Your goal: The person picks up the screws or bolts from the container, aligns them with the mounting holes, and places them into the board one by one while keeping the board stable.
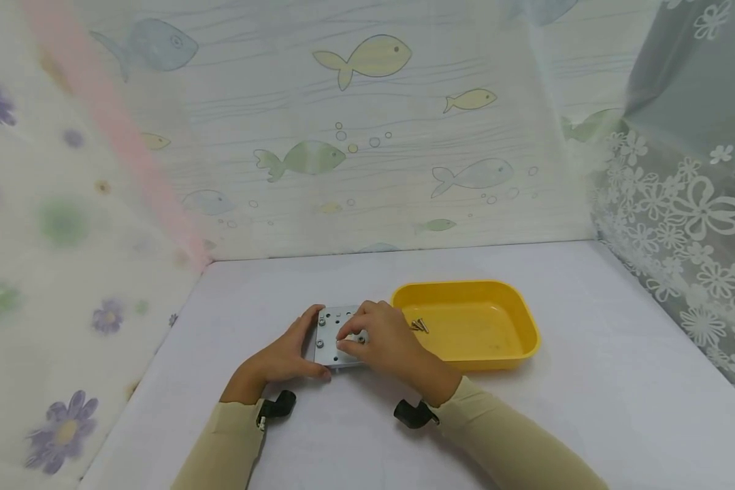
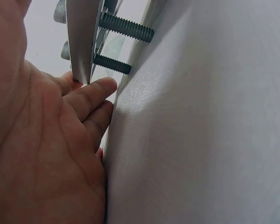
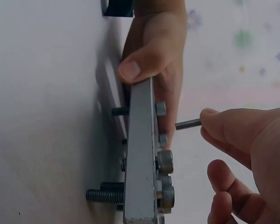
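A silvery metal plate [image 1: 327, 352] with several socket-head screws through its holes is held just above the table. My left hand [image 1: 284, 354] grips it from the left, thumb at the near edge and fingers at the far edge. Threaded ends of the screws [image 2: 126, 28] stick out under the plate in the left wrist view. My right hand [image 1: 388, 340] is over the plate's right part, thumb and forefinger pinching a thin screw [image 3: 188, 123]. In the right wrist view its free end points at the plate's upper face, a short gap away. The fingers hide its head.
A yellow tray [image 1: 523, 357] stands on the white table [image 1: 588, 381], right behind my right hand. A few loose screws [image 1: 420, 326] lie at its left end. Patterned curtains enclose the table at the back and sides.
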`<move>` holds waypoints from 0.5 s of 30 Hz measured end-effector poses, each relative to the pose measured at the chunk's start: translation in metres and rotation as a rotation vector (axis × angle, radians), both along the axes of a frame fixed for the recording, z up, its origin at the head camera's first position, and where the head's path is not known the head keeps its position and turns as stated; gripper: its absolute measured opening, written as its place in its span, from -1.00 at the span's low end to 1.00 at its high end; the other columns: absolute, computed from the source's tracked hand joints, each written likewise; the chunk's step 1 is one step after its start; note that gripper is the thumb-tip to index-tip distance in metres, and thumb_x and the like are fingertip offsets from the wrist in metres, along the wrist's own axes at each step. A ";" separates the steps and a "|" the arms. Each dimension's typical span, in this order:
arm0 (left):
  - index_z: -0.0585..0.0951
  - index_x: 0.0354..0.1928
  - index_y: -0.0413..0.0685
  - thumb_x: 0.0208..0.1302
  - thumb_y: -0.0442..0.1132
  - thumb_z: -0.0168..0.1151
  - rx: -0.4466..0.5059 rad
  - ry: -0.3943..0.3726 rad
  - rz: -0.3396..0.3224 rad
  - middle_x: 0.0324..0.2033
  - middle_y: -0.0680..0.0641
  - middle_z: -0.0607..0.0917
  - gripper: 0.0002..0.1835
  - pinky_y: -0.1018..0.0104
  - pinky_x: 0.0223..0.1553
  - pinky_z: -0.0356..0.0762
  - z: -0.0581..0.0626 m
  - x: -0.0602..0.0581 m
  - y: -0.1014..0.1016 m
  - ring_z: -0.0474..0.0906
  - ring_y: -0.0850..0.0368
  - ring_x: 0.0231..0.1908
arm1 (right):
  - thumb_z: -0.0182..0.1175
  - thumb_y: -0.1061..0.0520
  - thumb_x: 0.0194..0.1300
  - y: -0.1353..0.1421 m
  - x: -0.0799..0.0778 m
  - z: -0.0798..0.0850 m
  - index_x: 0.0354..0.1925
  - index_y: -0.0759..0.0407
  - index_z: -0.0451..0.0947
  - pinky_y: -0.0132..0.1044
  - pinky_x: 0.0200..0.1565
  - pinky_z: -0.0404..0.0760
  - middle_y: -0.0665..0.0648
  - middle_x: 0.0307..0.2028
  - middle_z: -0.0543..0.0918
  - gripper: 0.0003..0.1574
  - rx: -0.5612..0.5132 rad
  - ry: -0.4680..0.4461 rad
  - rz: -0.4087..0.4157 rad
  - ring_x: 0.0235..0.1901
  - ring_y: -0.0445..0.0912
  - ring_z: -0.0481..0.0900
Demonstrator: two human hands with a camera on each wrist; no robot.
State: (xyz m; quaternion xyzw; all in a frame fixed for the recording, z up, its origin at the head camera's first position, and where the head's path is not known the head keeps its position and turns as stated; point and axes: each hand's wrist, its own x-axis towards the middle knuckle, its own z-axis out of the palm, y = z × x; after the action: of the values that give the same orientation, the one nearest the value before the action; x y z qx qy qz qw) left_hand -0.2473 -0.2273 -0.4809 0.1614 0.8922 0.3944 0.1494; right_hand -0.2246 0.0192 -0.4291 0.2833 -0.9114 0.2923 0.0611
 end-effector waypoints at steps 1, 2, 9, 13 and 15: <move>-0.06 0.64 0.22 -0.21 0.12 0.68 0.000 0.000 0.000 0.61 -0.03 0.07 0.41 -0.31 0.54 -0.04 0.000 0.000 0.000 -0.04 -0.07 0.60 | 0.46 -0.12 0.27 -0.001 0.001 0.000 -0.23 -0.28 0.83 -0.27 -0.11 0.45 -0.14 -0.23 0.64 -0.91 0.009 0.007 -0.004 -0.20 -0.17 0.48; -0.06 0.64 0.22 -0.21 0.12 0.67 -0.003 -0.001 0.000 0.61 -0.02 0.08 0.41 -0.31 0.54 -0.04 0.000 0.000 0.000 -0.03 -0.07 0.59 | 0.46 -0.13 0.27 -0.002 0.001 0.000 -0.23 -0.28 0.83 -0.26 -0.11 0.45 -0.14 -0.24 0.64 -0.91 0.017 0.016 -0.007 -0.20 -0.16 0.48; -0.06 0.64 0.20 -0.20 0.12 0.66 0.001 0.001 0.001 0.60 -0.03 0.08 0.40 -0.32 0.53 -0.02 -0.001 0.000 0.000 0.00 -0.06 0.56 | 0.45 -0.19 0.27 -0.008 0.005 -0.005 -0.23 -0.34 0.82 -0.21 -0.09 0.42 -0.18 -0.25 0.63 -0.90 0.072 0.052 -0.036 -0.18 -0.16 0.48; -0.07 0.64 0.19 -0.19 0.12 0.66 0.006 0.003 -0.001 0.58 -0.04 0.10 0.40 -0.31 0.52 0.01 -0.002 0.000 -0.001 0.04 -0.06 0.53 | 0.44 -0.18 0.28 -0.011 0.008 -0.006 -0.24 -0.33 0.80 -0.17 -0.07 0.42 -0.17 -0.22 0.63 -0.92 0.077 0.073 -0.044 -0.14 -0.13 0.49; -0.06 0.64 0.19 -0.19 0.12 0.66 0.010 0.003 0.000 0.56 -0.04 0.13 0.40 -0.29 0.50 0.04 -0.002 0.000 -0.001 0.07 -0.05 0.50 | 0.44 -0.18 0.28 -0.013 0.010 -0.006 -0.25 -0.33 0.79 -0.15 -0.04 0.45 -0.16 -0.20 0.63 -0.92 0.080 0.081 -0.043 -0.12 -0.13 0.50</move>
State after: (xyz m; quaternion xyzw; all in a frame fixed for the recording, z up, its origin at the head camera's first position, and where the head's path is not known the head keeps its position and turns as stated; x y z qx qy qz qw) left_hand -0.2471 -0.2281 -0.4827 0.1630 0.8905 0.3985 0.1472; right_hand -0.2147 0.0058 -0.4355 0.2777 -0.9249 0.2426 0.0930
